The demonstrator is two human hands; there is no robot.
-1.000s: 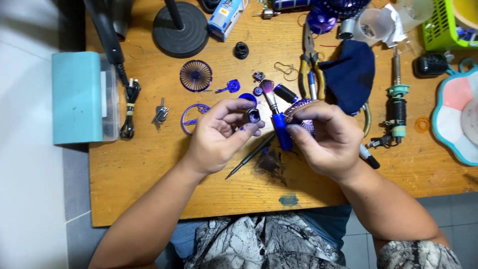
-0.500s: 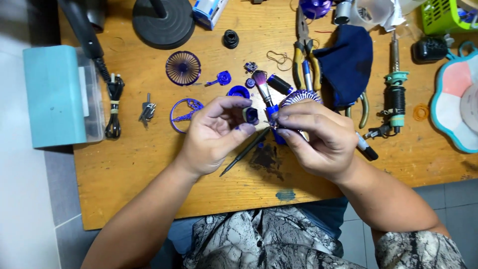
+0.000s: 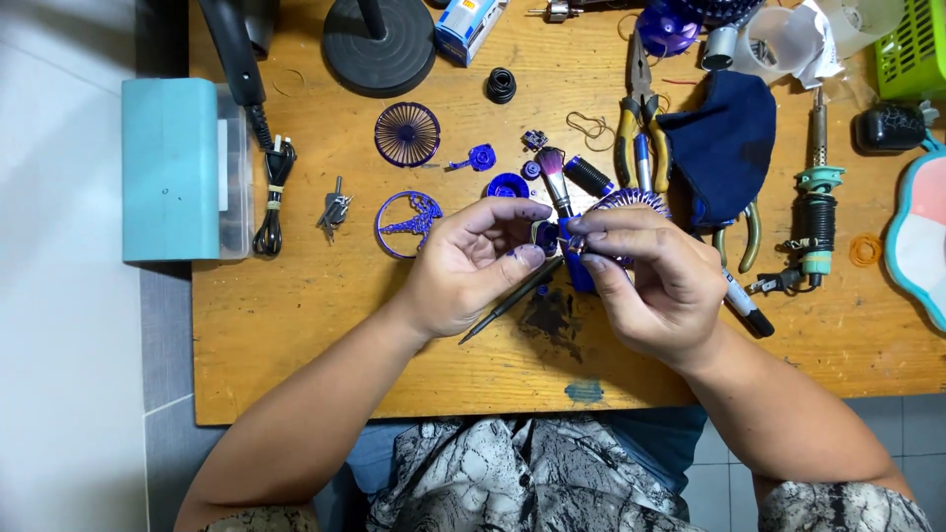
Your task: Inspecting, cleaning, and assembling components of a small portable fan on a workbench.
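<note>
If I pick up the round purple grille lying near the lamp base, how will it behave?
The purple grille looks thin, with fine open spokes, so it is probably light and somewhat fragile. It lies flat on the wooden table, so pushed it would likely slide, not roll.

Bright, even light covers your wooden desk (image 3: 296, 325), its grain readable from the near edge to the far one. Shadows are soft and short: a faint one sits under your left hand (image 3: 473, 266) and another under your right hand (image 3: 650, 286), with no hard outline anywhere. A mild sheen shows on the black round base (image 3: 379, 44) at the far edge, but no glare burns out detail. Focus holds across the whole surface, and your fingers show only slight softness. Straight desk edges bow a little toward the corners. The floor beyond the left edge looks paler and flatter.
</note>
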